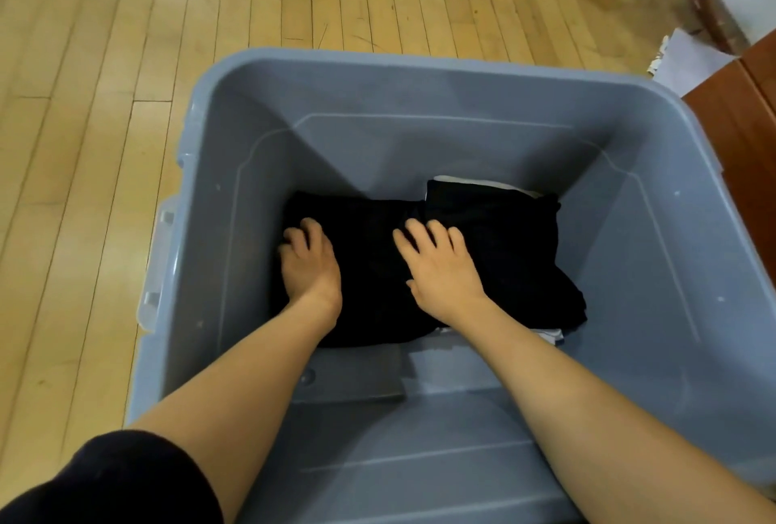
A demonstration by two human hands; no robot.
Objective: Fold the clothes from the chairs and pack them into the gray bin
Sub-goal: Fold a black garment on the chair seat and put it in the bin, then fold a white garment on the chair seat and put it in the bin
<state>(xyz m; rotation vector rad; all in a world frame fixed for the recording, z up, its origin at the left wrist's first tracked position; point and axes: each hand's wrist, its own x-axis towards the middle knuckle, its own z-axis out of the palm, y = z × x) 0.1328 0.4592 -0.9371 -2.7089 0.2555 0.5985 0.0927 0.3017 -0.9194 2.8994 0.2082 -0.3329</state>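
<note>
The gray bin stands on the wooden floor and fills most of the view. At its bottom lies a folded black garment, with a second folded black piece beside it on the right; white cloth shows at the edges under that one. Both my arms reach down into the bin. My left hand rests on the left edge of the black garment, fingers curled at its side. My right hand lies flat on top of it, fingers spread.
A wooden plank floor surrounds the bin on the left and behind. At the right stands reddish-brown wooden furniture, with white paper on the floor behind it. The bin's left handle latch juts outward.
</note>
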